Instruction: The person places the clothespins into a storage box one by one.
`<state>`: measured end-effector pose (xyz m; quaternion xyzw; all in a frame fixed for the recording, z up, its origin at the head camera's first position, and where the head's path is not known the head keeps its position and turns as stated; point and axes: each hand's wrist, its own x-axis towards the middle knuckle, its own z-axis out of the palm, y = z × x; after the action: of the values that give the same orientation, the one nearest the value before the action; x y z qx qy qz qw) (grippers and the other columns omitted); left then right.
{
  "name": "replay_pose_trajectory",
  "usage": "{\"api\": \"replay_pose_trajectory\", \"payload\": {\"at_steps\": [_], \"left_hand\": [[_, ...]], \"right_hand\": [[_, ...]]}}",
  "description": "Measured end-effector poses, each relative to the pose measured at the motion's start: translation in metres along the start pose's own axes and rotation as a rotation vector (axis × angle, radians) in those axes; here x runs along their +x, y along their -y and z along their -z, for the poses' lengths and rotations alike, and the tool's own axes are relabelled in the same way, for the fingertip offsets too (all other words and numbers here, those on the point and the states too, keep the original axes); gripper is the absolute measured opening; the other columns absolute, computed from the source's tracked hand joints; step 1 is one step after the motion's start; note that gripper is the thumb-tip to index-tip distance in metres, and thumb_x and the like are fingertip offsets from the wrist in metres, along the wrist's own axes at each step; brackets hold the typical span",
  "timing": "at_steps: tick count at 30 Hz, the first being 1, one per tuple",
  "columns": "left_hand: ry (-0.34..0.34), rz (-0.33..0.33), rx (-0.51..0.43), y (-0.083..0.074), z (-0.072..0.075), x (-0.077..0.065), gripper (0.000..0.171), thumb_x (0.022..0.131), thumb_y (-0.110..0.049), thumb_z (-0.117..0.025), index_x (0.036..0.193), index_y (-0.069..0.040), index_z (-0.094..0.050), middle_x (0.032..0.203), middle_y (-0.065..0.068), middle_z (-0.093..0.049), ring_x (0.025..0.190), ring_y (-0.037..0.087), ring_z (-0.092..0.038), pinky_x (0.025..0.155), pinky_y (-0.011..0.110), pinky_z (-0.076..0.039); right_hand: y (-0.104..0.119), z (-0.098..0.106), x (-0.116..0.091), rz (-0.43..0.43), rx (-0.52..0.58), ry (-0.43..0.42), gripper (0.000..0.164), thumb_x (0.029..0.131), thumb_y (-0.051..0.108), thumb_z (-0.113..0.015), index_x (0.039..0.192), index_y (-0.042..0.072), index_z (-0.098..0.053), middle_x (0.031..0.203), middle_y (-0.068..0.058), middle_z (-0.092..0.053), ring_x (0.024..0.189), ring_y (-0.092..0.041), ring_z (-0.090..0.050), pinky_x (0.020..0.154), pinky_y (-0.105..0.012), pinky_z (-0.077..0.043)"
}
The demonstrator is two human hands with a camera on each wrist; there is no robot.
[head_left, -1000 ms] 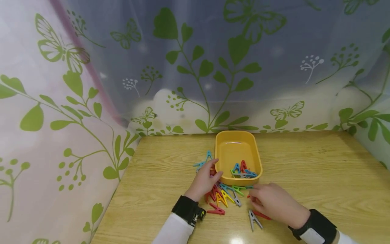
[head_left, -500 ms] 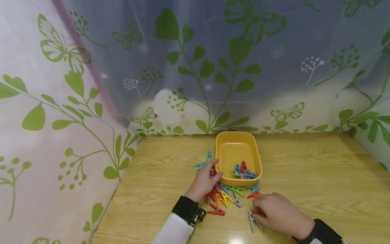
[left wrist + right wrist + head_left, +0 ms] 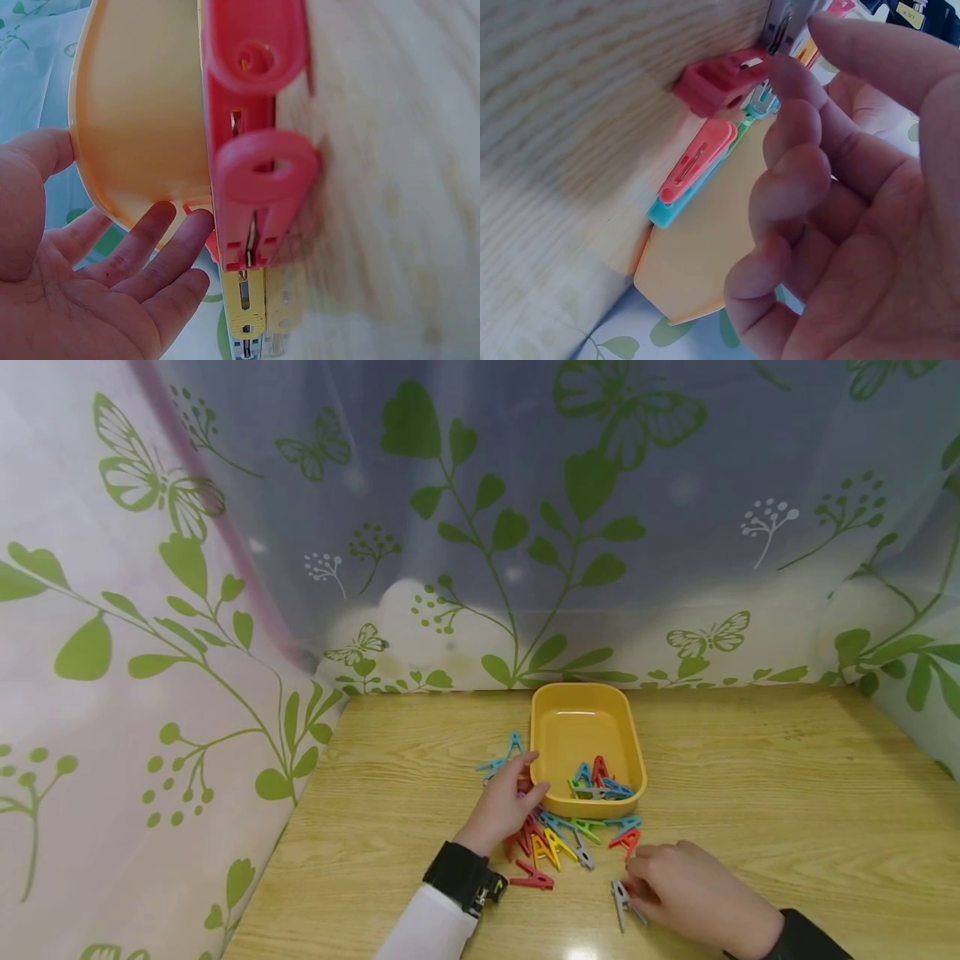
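My left hand [image 3: 498, 806] lies at the left side of the yellow tray [image 3: 585, 685]; in the left wrist view the thumb [image 3: 56, 148] touches the rim and the other fingers spread loosely beside the wall. Low over the table, my right hand [image 3: 693, 889] hovers with bent fingers beside a grey clothespin [image 3: 619, 906]. In the right wrist view a dark red clothespin [image 3: 724, 81] lies at the index fingertip, thumb and index standing apart. The head view hides that pin under the hand. A bright red clothespin [image 3: 625, 840] lies just ahead.
Several clothespins are inside the tray, among them a blue clothespin [image 3: 618, 788]. Between the left hand and the tray's front lie more, including a yellow clothespin [image 3: 558, 847] and a green clothespin [image 3: 587, 828]. A patterned curtain [image 3: 480, 635] stands behind the wooden table [image 3: 780, 777].
My right hand has drawn back toward me and slightly right, uncovering the bright red and blue clothespins by the tray and covering the dark red one. The left hand has stayed put.
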<state>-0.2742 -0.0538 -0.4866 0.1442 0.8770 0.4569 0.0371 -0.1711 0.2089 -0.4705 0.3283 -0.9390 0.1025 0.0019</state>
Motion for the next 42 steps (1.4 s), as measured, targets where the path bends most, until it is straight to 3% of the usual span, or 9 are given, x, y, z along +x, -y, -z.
{"api": "replay_pose_trajectory", "payload": {"at_steps": [5, 12, 16, 19, 33, 37, 42], "left_hand": [[0.002, -0.005, 0.0, 0.001, 0.0, 0.0, 0.055, 0.104, -0.027, -0.064, 0.153, -0.009, -0.047, 0.129, 0.014, -0.061, 0.103, 0.018, -0.061, 0.089, 0.033, -0.055], [0.006, -0.003, -0.007, 0.001, -0.001, 0.0, 0.055, 0.104, -0.027, -0.064, 0.153, -0.009, -0.046, 0.13, 0.014, -0.061, 0.104, 0.018, -0.061, 0.089, 0.034, -0.055], [0.007, -0.003, -0.005, 0.001, 0.0, 0.001, 0.055, 0.104, -0.027, -0.064, 0.153, -0.009, -0.046, 0.13, 0.014, -0.061, 0.104, 0.018, -0.061, 0.089, 0.034, -0.055], [0.004, -0.012, -0.004, 0.001, 0.001, 0.001, 0.054, 0.104, -0.026, -0.064, 0.153, -0.008, -0.047, 0.13, 0.015, -0.062, 0.103, 0.018, -0.061, 0.089, 0.033, -0.055], [0.011, -0.021, -0.002, -0.001, 0.002, -0.001, 0.056, 0.104, -0.025, -0.064, 0.153, -0.007, -0.046, 0.128, 0.015, -0.062, 0.102, 0.018, -0.061, 0.087, 0.031, -0.054], [0.01, -0.027, -0.006, -0.001, 0.001, -0.001, 0.056, 0.104, -0.024, -0.065, 0.153, -0.006, -0.046, 0.127, 0.015, -0.062, 0.101, 0.018, -0.062, 0.086, 0.031, -0.054], [0.003, -0.031, -0.014, 0.0, 0.0, -0.002, 0.055, 0.104, -0.023, -0.064, 0.152, -0.005, -0.046, 0.127, 0.016, -0.063, 0.102, 0.019, -0.062, 0.088, 0.033, -0.055]], "right_hand": [[0.003, -0.001, -0.003, 0.006, 0.0, 0.013, 0.036, 0.084, 0.033, -0.084, 0.07, 0.03, -0.051, 0.067, 0.02, -0.039, 0.057, 0.002, -0.033, 0.058, -0.026, -0.028], [0.005, -0.005, -0.003, 0.003, -0.003, 0.033, 0.027, 0.086, 0.025, -0.081, 0.069, 0.028, -0.06, 0.068, 0.02, -0.045, 0.057, 0.002, -0.035, 0.057, -0.025, -0.031], [0.005, 0.0, 0.0, -0.002, -0.001, 0.012, 0.029, 0.085, 0.023, -0.081, 0.069, 0.028, -0.058, 0.069, 0.02, -0.046, 0.057, 0.003, -0.035, 0.057, -0.025, -0.03], [0.003, 0.011, 0.004, 0.003, 0.009, -0.049, 0.028, 0.085, 0.021, -0.081, 0.071, 0.029, -0.058, 0.07, 0.021, -0.048, 0.057, 0.004, -0.036, 0.057, -0.024, -0.031], [-0.014, 0.075, 0.041, 0.003, -0.125, -0.27, 0.024, 0.085, 0.016, -0.083, 0.074, 0.023, -0.062, 0.069, 0.014, -0.051, 0.057, 0.003, -0.037, 0.053, -0.02, -0.035], [-0.019, 0.08, 0.055, -0.032, -0.121, -0.254, 0.022, 0.087, 0.018, -0.081, 0.075, 0.021, -0.064, 0.069, 0.012, -0.051, 0.057, 0.0, -0.039, 0.054, -0.022, -0.036], [-0.028, 0.07, 0.071, -0.069, -0.124, -0.246, 0.021, 0.089, 0.02, -0.079, 0.074, 0.019, -0.065, 0.068, 0.009, -0.054, 0.056, -0.003, -0.041, 0.053, -0.024, -0.039]]}}
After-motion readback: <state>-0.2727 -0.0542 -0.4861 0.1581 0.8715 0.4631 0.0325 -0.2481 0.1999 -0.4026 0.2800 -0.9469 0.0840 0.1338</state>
